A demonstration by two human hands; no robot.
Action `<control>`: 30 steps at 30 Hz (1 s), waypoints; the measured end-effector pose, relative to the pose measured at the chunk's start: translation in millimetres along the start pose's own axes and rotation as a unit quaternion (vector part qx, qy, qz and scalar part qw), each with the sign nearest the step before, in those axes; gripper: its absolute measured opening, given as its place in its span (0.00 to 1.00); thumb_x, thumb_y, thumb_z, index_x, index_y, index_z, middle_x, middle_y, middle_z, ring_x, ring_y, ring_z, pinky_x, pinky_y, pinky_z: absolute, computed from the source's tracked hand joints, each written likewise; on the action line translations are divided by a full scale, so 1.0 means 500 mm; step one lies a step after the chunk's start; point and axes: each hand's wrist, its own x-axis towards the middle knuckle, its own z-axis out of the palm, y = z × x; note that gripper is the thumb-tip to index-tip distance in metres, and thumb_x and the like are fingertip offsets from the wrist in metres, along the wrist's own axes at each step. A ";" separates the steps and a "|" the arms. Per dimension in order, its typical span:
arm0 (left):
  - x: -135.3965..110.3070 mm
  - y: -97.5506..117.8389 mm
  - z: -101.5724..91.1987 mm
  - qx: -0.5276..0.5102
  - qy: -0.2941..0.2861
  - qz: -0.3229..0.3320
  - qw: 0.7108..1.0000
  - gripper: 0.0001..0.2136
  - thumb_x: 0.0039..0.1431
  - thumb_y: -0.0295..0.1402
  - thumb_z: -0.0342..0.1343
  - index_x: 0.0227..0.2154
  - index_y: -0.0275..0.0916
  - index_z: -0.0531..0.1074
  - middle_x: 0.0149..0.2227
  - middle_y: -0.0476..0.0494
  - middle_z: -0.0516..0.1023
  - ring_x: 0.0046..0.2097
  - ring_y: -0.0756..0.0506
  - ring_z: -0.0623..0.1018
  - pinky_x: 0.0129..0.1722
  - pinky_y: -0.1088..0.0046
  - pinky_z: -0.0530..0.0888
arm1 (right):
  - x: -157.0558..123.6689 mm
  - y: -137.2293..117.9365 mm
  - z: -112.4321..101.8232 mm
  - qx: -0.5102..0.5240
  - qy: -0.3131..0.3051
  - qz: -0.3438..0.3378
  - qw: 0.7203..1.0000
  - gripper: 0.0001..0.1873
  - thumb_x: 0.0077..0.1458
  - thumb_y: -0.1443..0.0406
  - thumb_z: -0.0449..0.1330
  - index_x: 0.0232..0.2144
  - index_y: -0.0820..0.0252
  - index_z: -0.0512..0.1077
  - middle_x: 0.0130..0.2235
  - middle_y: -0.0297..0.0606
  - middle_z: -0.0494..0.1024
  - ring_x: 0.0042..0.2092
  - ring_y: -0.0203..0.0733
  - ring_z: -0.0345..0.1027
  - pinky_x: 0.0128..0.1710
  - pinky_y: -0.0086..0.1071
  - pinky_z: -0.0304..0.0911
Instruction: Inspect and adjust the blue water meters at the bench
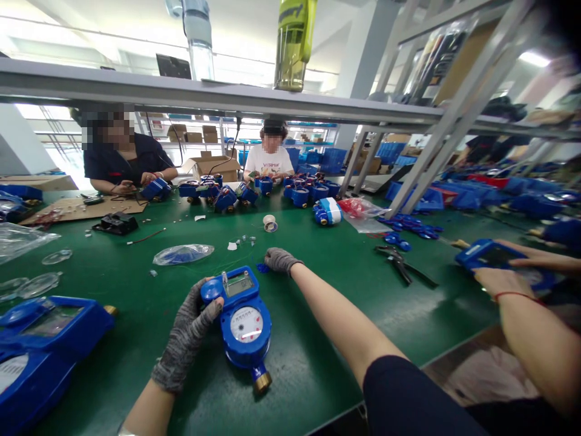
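Clock centred on the held meter. At 9 o'clock, near: a second blue plastic meter with a brass end [54, 345], only partly in frame.

Next, the left hand in a grey knitted glove [184, 336], clamped on the held meter's 10 o'clock corner: thumb over the edge of a round blue plastic cap [211, 290], other fingers mostly hidden behind.

Held meter: a blue plastic water meter with a grey display window and a white round dial [246, 327], above the green tabletop [318, 375] or resting on it, can't tell which. Threaded brass end [262, 383] points to 5 o'clock. Likely stiff and fairly heavy, weight probably towards the brass. Smooth shell may slip; knit should help. Window and dial cover look easiest to scratch or crack, so best hold is the blue side walls, with the brass end as support.

At 1 o'clock, the right hand in a grey knitted glove [282, 261]: fingers bunched together at a small dark-blue piece [262, 267], touching it seemingly; can't tell if pinched.

Around 2 o'clock, well apart: black-handled metal pliers [397, 261]. Further out, a co-worker's hands [503, 283] on another blue meter [488, 254].
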 end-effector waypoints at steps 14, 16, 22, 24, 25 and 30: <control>0.009 -0.007 -0.006 0.003 -0.015 0.013 1.000 0.27 0.51 0.39 0.66 0.53 0.43 0.63 0.55 0.39 0.70 0.56 0.36 0.71 0.56 0.56 0.69 | -0.001 0.041 0.016 0.056 0.019 -0.060 0.996 0.13 0.52 0.65 0.58 0.40 0.59 0.77 0.38 0.36 0.80 0.36 0.35 0.71 0.37 0.24 0.63; 0.008 -0.005 -0.006 0.000 -0.020 0.010 1.000 0.27 0.52 0.39 0.65 0.53 0.43 0.63 0.55 0.39 0.70 0.55 0.36 0.71 0.55 0.55 0.69 | 0.005 0.041 0.019 0.054 0.022 -0.063 0.996 0.13 0.52 0.64 0.58 0.39 0.59 0.77 0.38 0.37 0.80 0.36 0.36 0.71 0.37 0.24 0.63; 0.008 -0.004 -0.005 -0.005 -0.028 0.011 1.000 0.27 0.52 0.40 0.65 0.53 0.44 0.63 0.56 0.39 0.70 0.56 0.36 0.71 0.56 0.53 0.68 | 0.011 0.048 0.020 0.039 0.032 -0.057 0.997 0.11 0.51 0.65 0.57 0.36 0.61 0.77 0.37 0.40 0.79 0.36 0.39 0.71 0.36 0.26 0.63; 0.008 -0.006 -0.006 -0.005 -0.027 0.014 1.000 0.26 0.52 0.39 0.65 0.53 0.44 0.63 0.56 0.40 0.70 0.56 0.36 0.71 0.57 0.54 0.68 | 0.008 0.051 0.019 0.042 0.039 -0.054 0.997 0.12 0.53 0.65 0.56 0.37 0.61 0.77 0.38 0.41 0.79 0.37 0.38 0.71 0.37 0.26 0.63; 0.008 -0.006 -0.006 -0.005 -0.027 0.013 1.000 0.26 0.53 0.39 0.65 0.53 0.44 0.64 0.56 0.40 0.70 0.56 0.36 0.71 0.57 0.54 0.68 | 0.006 0.053 0.018 0.046 0.042 -0.055 0.997 0.12 0.53 0.66 0.55 0.37 0.61 0.77 0.39 0.41 0.79 0.37 0.38 0.71 0.37 0.26 0.63; 0.008 -0.004 -0.005 -0.002 -0.035 0.016 0.999 0.25 0.53 0.39 0.65 0.52 0.43 0.65 0.55 0.41 0.71 0.55 0.37 0.72 0.54 0.60 0.71 | -0.013 0.054 0.013 0.068 0.051 -0.071 0.994 0.13 0.51 0.68 0.56 0.39 0.59 0.76 0.38 0.37 0.79 0.37 0.36 0.70 0.39 0.25 0.63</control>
